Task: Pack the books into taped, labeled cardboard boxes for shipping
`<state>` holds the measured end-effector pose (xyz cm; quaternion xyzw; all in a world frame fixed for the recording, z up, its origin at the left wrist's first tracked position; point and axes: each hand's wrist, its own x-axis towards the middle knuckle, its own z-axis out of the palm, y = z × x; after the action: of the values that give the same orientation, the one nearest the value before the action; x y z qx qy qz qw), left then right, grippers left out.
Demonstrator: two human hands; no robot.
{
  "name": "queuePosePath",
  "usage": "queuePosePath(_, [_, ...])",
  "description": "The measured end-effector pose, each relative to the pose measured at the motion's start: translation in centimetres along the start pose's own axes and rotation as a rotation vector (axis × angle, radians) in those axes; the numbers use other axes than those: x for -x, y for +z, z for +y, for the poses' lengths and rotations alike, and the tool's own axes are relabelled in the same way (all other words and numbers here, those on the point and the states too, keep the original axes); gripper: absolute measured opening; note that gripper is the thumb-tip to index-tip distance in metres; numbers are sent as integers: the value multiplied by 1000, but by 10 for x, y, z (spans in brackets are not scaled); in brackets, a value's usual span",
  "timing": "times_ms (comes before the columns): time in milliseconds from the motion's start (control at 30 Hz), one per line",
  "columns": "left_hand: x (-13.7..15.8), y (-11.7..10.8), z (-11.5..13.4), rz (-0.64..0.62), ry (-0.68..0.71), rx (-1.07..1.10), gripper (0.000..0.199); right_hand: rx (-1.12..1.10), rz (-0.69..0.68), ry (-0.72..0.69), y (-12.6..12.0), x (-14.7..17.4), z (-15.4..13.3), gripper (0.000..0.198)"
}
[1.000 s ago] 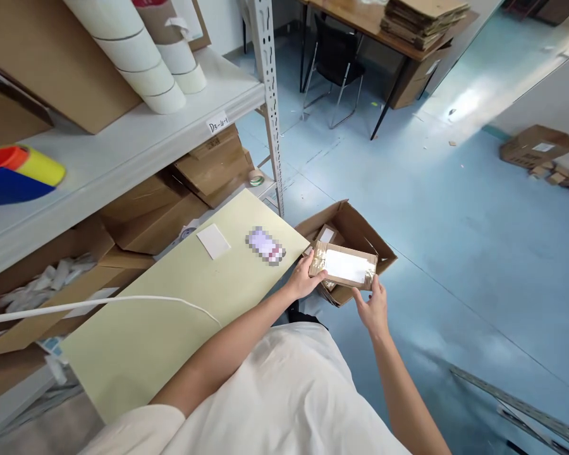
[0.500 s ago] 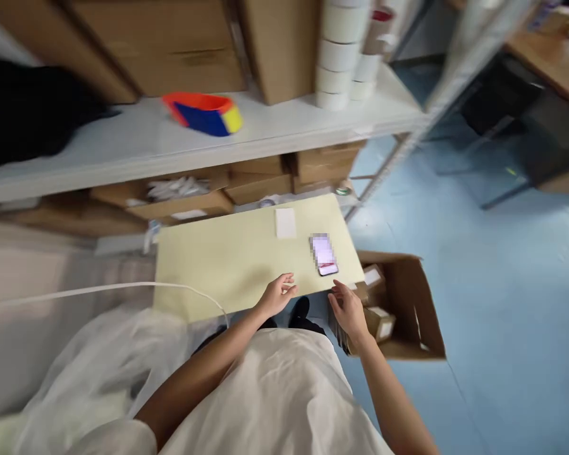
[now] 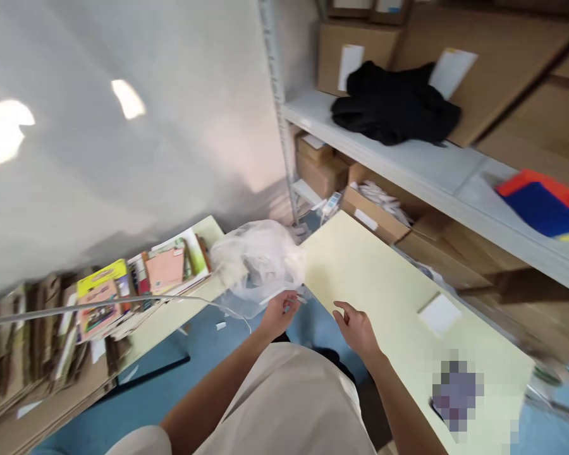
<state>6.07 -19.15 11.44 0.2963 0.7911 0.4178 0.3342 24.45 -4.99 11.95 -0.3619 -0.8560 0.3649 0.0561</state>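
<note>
My left hand (image 3: 279, 313) is raised in front of my body with its fingers loosely bent and apart. It is nearest to a crumpled clear plastic bag (image 3: 260, 256) between the two tables. Whether the fingertips touch the bag's edge is hard to tell. Beside the near edge of the pale yellow table (image 3: 360, 265), my right hand (image 3: 358, 328) has its index finger stretched out and holds nothing. A white card or pad (image 3: 440, 314) lies on that table, and a blurred-out phone (image 3: 455, 395) is nearer to me.
On the left, books and magazines (image 3: 102, 297) and stacked flat brown cardboard (image 3: 33, 335) lie on another table. A white cable (image 3: 161, 298) crosses in front of them. The metal shelf (image 3: 455, 174) holds cartons (image 3: 355, 54), black cloth (image 3: 393, 104) and a red-blue-yellow item (image 3: 545, 202).
My view has swung left, bringing the magazines and plastic bag to the front. My left hand is now beside the bag, and my right hand is at the yellow table's edge.
</note>
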Motion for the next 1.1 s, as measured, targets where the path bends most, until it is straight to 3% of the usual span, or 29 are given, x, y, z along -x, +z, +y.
queuePosePath(167, [-5,-76,-45,117,-30,-56,32,100,-163,-152,56,-50,-67,37])
queuePosePath(367, [-3,-152,-96,402,-122,-185,29,203,-406,-374,111,-102,-147,36])
queuePosePath(567, [1,-184,-130,721,-332,-274,32,284,-547,-693,160,-147,-195,32])
queuePosePath(700, [13,-202,-146,829,-419,-316,40,335,-646,-926,211,-172,-237,32])
queuePosePath(833, [22,-236,-161,806,-471,-421,57,407,-656,-1090,260,-178,-286,43])
queuePosePath(967, [18,-266,-176,641,-468,-550,70,498,-566,-1124,297,-176,-319,67])
queuePosePath(1033, [14,-273,-186,566,-470,-597,72,553,-490,-1081,312,-174,-328,63])
queuePosePath(1100, [13,-274,-195,553,-457,-629,68,603,-428,-1014,325,-173,-335,44])
